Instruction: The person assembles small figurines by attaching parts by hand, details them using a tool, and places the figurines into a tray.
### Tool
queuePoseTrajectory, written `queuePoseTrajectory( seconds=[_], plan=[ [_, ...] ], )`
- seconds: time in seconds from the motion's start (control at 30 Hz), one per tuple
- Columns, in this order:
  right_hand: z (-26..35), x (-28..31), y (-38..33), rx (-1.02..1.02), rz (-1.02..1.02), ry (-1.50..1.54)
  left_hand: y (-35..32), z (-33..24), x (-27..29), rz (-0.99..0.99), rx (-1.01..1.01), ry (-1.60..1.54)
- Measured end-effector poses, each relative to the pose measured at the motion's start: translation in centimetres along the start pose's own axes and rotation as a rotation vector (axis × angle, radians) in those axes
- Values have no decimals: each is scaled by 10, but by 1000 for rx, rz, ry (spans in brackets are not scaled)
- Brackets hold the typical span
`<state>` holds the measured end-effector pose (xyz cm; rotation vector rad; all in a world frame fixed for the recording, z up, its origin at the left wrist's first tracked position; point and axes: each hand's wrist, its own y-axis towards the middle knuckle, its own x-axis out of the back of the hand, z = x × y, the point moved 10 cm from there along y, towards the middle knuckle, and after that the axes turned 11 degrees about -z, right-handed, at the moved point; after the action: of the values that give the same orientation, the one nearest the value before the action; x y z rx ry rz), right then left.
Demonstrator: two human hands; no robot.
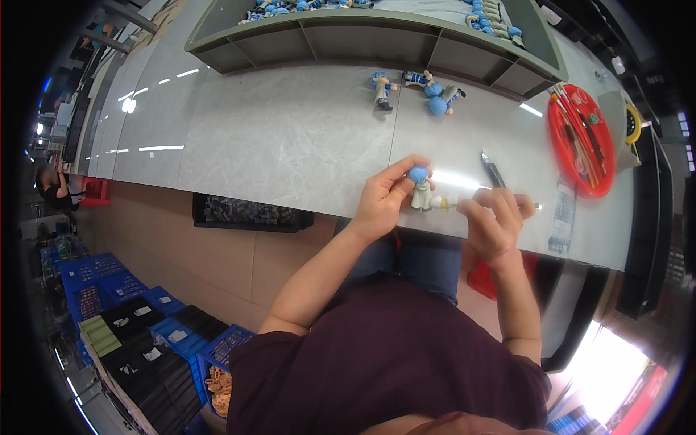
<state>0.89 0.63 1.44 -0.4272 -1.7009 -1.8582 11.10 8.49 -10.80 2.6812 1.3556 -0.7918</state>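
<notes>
Here the person sits at a grey table with both hands raised just above its near edge. The left hand has its grip closed on a small figurine, a pale body with a round blue head; thumb and fingers pinch it near the head and hold it upright. The right hand, just beside the figurine on its right, has its grip clenched around a thin tool whose tip reaches toward the figurine's lower body; whether the tip touches it cannot be told.

Taking the figurine as the landmark: just beyond it and to its right, a dark slim tool lies flat on the table. Farther beyond it, three more figurines with blue parts lie on their sides, well apart from the hands. Behind those stands a grey shelf unit with open compartments, and more blue-headed figures sit on top of it. Far to the figurine's right, a round red tray holds long thin sticks. Below the figurine and to its left, on the floor, blue crates stand in rows.
</notes>
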Motion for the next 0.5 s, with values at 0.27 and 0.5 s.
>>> queuePoseTrajectory(
  seconds=[0.27, 0.5],
  plan=[
    [7, -2, 2, 30, 22, 12, -1, 2, 0, -11, 4, 21],
    [-16, 5, -5, 35, 18, -82, -1, -1, 3, -24, 2, 32]
  ],
)
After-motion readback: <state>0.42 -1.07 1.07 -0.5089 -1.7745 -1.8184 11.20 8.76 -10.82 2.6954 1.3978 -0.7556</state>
